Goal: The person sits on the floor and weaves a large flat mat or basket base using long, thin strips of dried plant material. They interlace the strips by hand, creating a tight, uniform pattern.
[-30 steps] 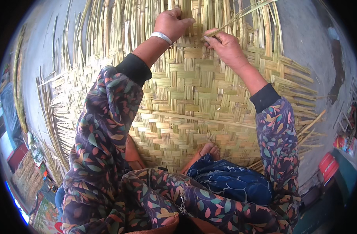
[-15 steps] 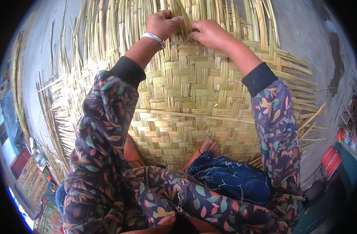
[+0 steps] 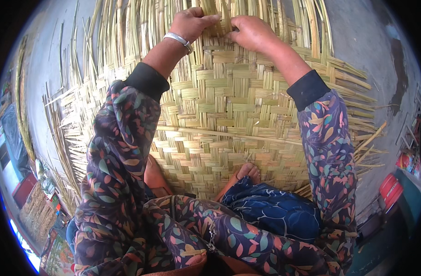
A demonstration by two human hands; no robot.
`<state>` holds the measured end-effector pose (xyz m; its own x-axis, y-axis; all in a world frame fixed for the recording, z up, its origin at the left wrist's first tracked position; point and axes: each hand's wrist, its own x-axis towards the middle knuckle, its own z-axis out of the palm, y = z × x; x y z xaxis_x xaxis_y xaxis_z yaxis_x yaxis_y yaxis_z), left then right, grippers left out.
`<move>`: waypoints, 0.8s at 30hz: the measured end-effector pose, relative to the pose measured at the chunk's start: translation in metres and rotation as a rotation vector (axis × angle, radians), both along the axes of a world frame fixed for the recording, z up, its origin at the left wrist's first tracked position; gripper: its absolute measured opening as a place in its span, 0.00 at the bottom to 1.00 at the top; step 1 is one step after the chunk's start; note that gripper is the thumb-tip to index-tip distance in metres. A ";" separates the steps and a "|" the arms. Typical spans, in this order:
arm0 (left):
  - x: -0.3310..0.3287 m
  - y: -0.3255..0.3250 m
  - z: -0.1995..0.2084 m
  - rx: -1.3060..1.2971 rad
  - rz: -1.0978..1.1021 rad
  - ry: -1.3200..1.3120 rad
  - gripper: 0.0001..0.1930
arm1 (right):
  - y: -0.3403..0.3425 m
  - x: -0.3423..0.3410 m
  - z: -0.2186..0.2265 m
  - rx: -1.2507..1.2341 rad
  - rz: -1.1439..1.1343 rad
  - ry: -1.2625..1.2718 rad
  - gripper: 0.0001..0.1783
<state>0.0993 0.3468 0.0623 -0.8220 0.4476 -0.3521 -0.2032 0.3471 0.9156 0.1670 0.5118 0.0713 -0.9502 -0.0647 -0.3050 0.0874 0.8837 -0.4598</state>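
Grey floor lay beneath the mat; toward its far side, your left hand gripped strips, your right hand close beside, its grip too hidden to tell

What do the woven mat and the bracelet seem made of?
Woven mat: probably split reed or cane, faintly glossy, judging by its flat, grained, yellow-green strips.
Bracelet: smooth, silvery, possibly metal from its pale sheen, though plastic isn't ruled out.

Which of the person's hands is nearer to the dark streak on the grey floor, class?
Right. The right hand is over the woven mat, left of the dark streak; the left hand is farther left, also over the mat.
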 end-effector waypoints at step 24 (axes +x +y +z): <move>0.029 0.001 -0.022 -0.533 -0.254 0.764 0.24 | -0.006 0.014 -0.013 -0.075 -0.061 0.075 0.10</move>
